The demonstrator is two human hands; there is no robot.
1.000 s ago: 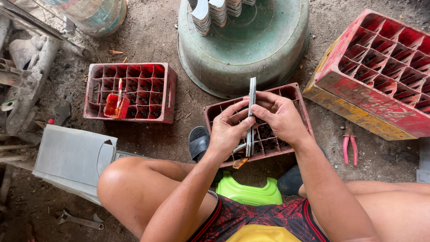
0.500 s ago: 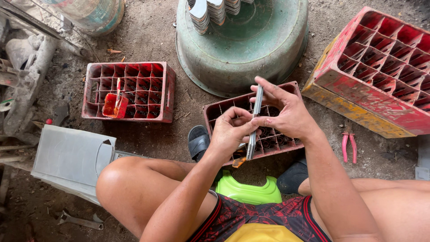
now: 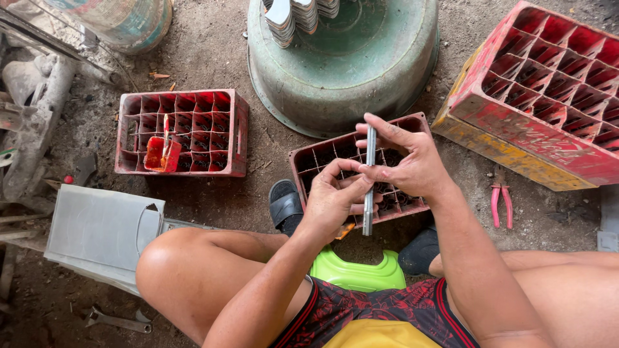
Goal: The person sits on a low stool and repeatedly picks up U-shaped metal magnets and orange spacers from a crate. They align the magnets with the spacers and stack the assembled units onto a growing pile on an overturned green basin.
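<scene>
I sit on a low green stool [image 3: 358,270] with both hands raised over a dark red divided crate [image 3: 322,161]. My right hand [image 3: 409,158] grips a thin grey metal strip [image 3: 369,206], held almost upright. My left hand [image 3: 335,200] pinches the same strip near its middle, fingers curled against it. The strip's lower end sticks out below both hands.
A second red crate [image 3: 222,138] with a small orange tub [image 3: 158,154] stands at left. An upturned green basin [image 3: 361,64] carries stacked grey metal pieces [image 3: 296,14]. A big red and yellow crate [image 3: 548,96] leans at right, pink pliers [image 3: 501,203] beside it. A grey metal sheet [image 3: 97,229] lies at left.
The strip has shifted slightly right and sits higher in my grip. My left fingers have moved along it toward its middle. My right hand has turned, with its fingers more spread.
</scene>
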